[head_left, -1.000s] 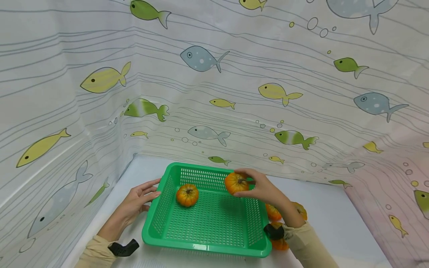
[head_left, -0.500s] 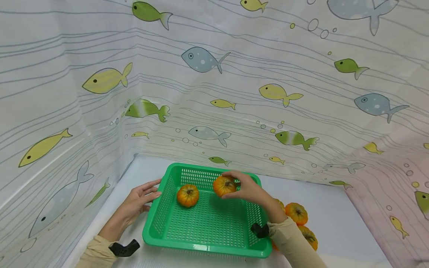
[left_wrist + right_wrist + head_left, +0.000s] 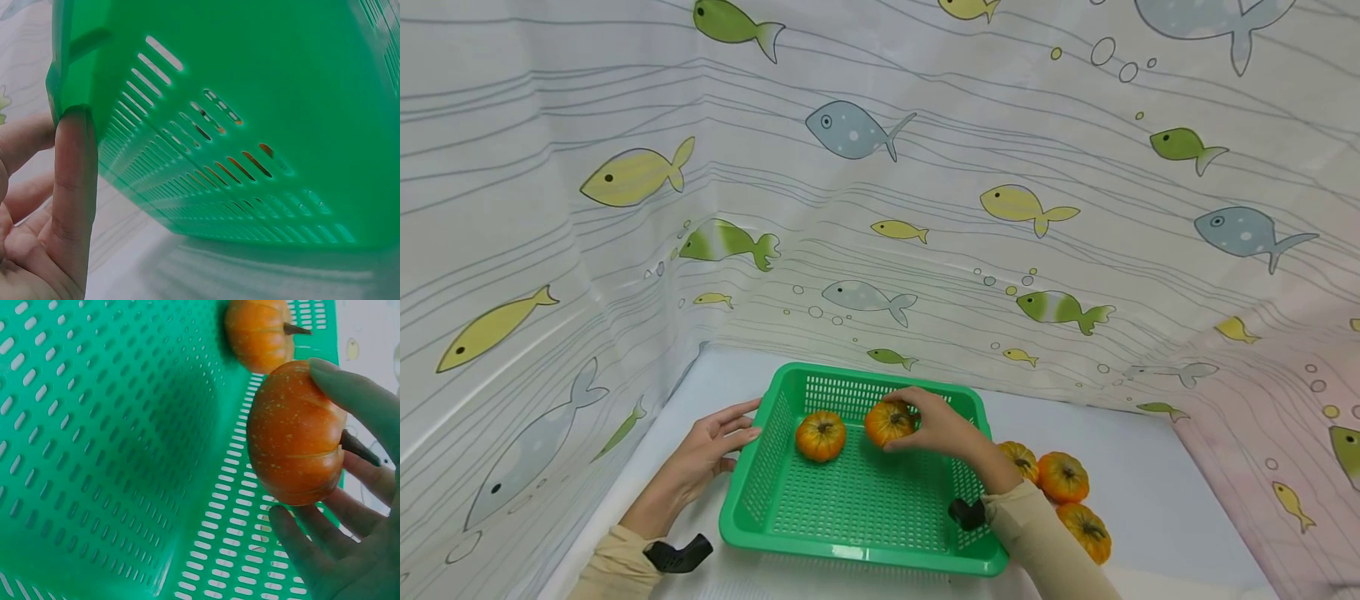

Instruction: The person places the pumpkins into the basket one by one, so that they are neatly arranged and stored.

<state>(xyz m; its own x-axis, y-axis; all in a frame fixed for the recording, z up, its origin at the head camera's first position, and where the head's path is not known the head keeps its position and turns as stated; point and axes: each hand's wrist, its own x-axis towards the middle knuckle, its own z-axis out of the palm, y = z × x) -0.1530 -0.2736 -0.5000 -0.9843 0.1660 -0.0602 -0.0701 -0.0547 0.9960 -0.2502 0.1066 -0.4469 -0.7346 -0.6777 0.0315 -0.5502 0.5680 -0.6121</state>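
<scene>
A green plastic basket with slotted walls stands on the white table. My left hand touches its left rim from outside with extended fingers; in the left wrist view the thumb lies against the rim. Inside the basket, my right hand holds a small orange pumpkin between thumb and fingers. The right wrist view shows the held pumpkin on its side, stem toward the palm. Left of it, a second pumpkin sits on the basket floor near the back left corner.
Several more pumpkins sit on the table to the right of the basket, partly behind the right forearm. A white curtain printed with fish surrounds the table at the back and both sides.
My right hand has carried its pumpkin left and slightly down, toward the other pumpkin in the basket. More of the pumpkins at the right now show. The left hand has stayed at the rim.
</scene>
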